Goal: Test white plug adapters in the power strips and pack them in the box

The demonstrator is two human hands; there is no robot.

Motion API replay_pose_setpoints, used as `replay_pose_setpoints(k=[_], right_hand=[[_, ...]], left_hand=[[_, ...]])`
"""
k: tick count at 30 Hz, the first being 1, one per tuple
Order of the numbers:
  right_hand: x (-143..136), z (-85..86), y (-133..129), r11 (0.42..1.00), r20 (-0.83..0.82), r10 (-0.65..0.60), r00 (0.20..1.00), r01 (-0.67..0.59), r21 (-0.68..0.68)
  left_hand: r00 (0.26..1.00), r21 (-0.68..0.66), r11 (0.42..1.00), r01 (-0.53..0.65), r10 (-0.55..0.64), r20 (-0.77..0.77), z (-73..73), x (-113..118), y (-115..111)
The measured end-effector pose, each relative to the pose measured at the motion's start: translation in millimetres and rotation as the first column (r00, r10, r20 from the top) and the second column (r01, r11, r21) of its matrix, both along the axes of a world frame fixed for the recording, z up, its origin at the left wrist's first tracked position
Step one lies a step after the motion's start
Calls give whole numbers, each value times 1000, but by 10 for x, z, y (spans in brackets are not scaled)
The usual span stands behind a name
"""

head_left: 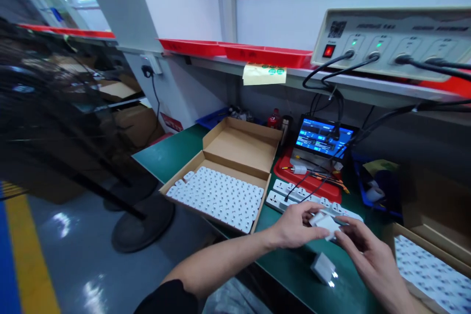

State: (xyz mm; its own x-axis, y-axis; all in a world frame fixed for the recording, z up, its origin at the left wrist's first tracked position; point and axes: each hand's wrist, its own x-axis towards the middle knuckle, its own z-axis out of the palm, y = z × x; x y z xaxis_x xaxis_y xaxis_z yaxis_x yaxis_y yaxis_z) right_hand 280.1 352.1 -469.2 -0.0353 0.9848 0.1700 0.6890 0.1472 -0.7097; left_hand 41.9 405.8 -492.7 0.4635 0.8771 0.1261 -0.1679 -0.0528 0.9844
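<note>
My left hand (294,226) pinches a white plug-in charger (328,227) between thumb and fingers, above the green table. A second white piece seems to lie against it under the left fingers, but I cannot make out its shape. From the other side, my right hand (371,252) has its thumb and forefinger closed on the charger's edge. Another white charger (323,268) lies on the table just below the hands, its two metal pins pointing right. Right behind the hands run white power strips (279,200) with two black cables plugged in.
An open cardboard box (235,154) with rows of white chargers stands to the left; another box (399,233) of chargers is at the right. A red tray (281,169) sits before a lit screen (324,137). A tester (386,41) with hanging cables rests on the shelf above.
</note>
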Motion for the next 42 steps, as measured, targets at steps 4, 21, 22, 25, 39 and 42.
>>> replay_pose_setpoints(k=[4, 21, 22, 25, 39, 42], right_hand=[[98, -274, -94, 997, 285, 69, 956, -76, 13], [262, -785, -96, 950, 516, 280, 810, -154, -273], [310, -771, -63, 959, 499, 251, 829, -142, -246], [466, -679, 37, 992, 481, 87, 872, -29, -126], [390, -497, 291, 991, 581, 74, 810, 6, -135], [348, -511, 288, 987, 593, 80, 802, 21, -161]], left_hand=[[882, 351, 898, -266, 374, -287, 102, -709, 412], [544, 259, 955, 145, 142, -827, -298, -1619, 1387], [556, 268, 947, 175, 130, -821, -301, -1629, 1369], [527, 356, 924, 137, 236, -816, -274, -1605, 1257], [457, 607, 434, 666, 406, -792, -432, -316, -229], [419, 545, 398, 738, 362, -833, -504, -314, -319]])
